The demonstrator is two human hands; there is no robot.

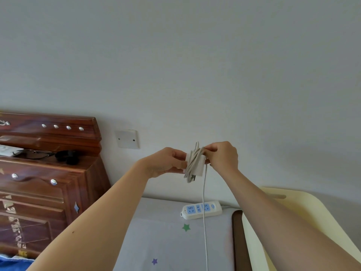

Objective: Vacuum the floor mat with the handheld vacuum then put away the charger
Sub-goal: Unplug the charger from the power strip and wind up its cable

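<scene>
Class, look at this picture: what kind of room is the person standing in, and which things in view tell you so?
Most likely a bedroom at home. A carved wooden headboard stands against the wall, a sheet printed with stars covers a flat surface below, and a power strip lies on it.

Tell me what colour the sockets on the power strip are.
Light blue, on a white power strip, in the head view.

Home bedroom, carved wooden headboard [48, 132] standing against a plain white wall [195, 65], star-print sheet [172, 237] lying beside it, power strip [201, 209] resting on top, glasses [34, 153] sitting on the ledge
</scene>
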